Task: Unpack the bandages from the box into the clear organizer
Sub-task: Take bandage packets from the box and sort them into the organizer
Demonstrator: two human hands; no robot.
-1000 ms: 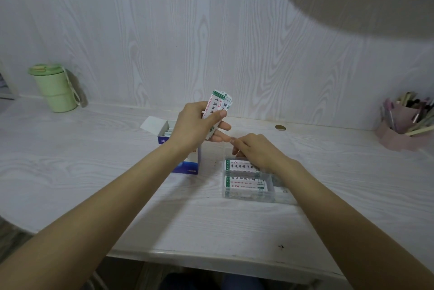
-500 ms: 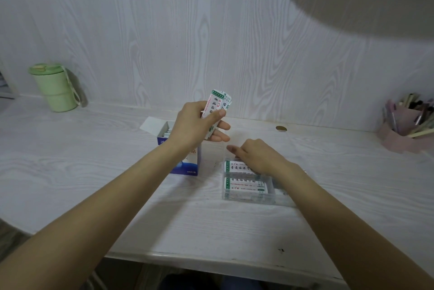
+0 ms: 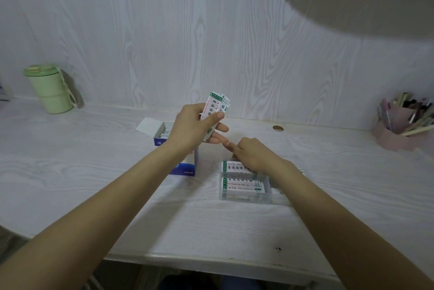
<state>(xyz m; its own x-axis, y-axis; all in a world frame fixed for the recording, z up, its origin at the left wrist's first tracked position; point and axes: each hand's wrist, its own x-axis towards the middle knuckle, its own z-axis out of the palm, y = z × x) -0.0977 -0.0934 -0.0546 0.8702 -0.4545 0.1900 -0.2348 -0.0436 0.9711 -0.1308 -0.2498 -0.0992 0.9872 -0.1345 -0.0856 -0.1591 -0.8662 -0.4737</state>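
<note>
Left hand grips a small stack of bandages, held upright above the open box near the table's middle. Right hand holds nothing, forefinger extended toward the stack, resting above the clear organizer, where two packets already lie flat. Recommended: pinch one packet off the stack's front, keep the left grip firm so the rest do not fan, and lay it parallel to those already placed.

A small stack of white-and-green bandages stands upright above the open blue-and-white box; two more stacks lie flat in the clear organizer, possibly filling it.
</note>
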